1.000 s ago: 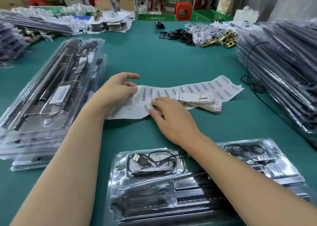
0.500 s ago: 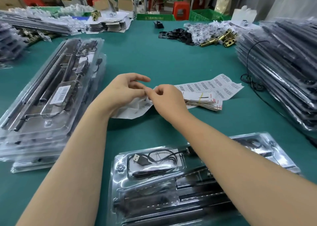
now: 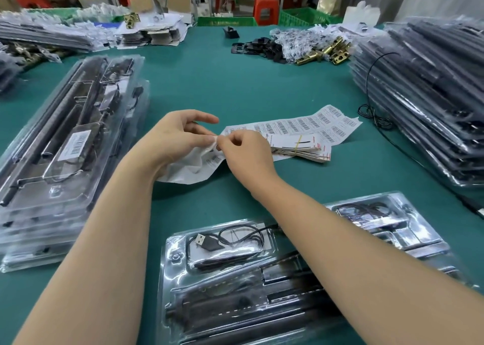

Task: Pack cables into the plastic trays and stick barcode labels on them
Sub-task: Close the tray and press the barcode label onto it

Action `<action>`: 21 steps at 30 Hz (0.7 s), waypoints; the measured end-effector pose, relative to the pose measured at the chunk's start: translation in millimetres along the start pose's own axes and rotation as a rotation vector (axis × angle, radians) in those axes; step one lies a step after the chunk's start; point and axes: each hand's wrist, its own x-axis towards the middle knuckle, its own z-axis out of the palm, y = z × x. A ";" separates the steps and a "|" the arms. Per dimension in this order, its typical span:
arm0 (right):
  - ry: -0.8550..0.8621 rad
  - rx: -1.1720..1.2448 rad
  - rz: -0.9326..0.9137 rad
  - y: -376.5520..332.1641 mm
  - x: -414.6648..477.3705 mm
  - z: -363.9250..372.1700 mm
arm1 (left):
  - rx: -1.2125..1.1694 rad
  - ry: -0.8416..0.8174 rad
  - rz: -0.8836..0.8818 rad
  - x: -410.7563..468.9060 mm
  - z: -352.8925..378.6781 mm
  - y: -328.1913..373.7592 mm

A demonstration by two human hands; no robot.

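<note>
A long white sheet of barcode labels (image 3: 309, 124) lies across the middle of the green table. My left hand (image 3: 172, 140) pinches its lifted left end, and my right hand (image 3: 243, 153) pinches a label at the same spot, fingertips meeting. Close to me lies a clear plastic tray (image 3: 235, 279) with a black USB cable (image 3: 209, 240) coiled in its upper left pocket; my right forearm crosses over it. A second tray (image 3: 387, 221) sits to its right.
A stack of packed trays (image 3: 68, 145) with a barcode label on top stands at the left. A taller tray stack (image 3: 432, 103) fills the right, a loose black cable (image 3: 372, 114) beside it. A banded bundle of cards (image 3: 301, 145) lies on the label sheet. Brass parts and bags sit behind.
My right hand rose from lying flat on the sheet to pinching at my left hand's fingertips. The sheet's left end has lifted and crumpled under my left hand.
</note>
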 end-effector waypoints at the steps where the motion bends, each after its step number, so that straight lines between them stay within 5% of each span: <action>1: 0.001 -0.004 -0.001 -0.6 -0.2 -0.5 | 0.000 0.010 -0.009 0.0 -0.2 -0.3; 14: -0.095 -0.058 -0.087 -1.0 -2.6 -64.3 | 0.317 0.330 -0.040 6.3 4.1 -19.2; 18: 0.010 -0.021 -0.483 7.7 -36.5 -112.0 | 0.419 0.287 0.079 1.3 8.8 3.9; 21: 0.223 -0.259 -0.936 22.6 -71.2 -147.9 | 0.260 0.054 0.107 -17.7 12.9 46.4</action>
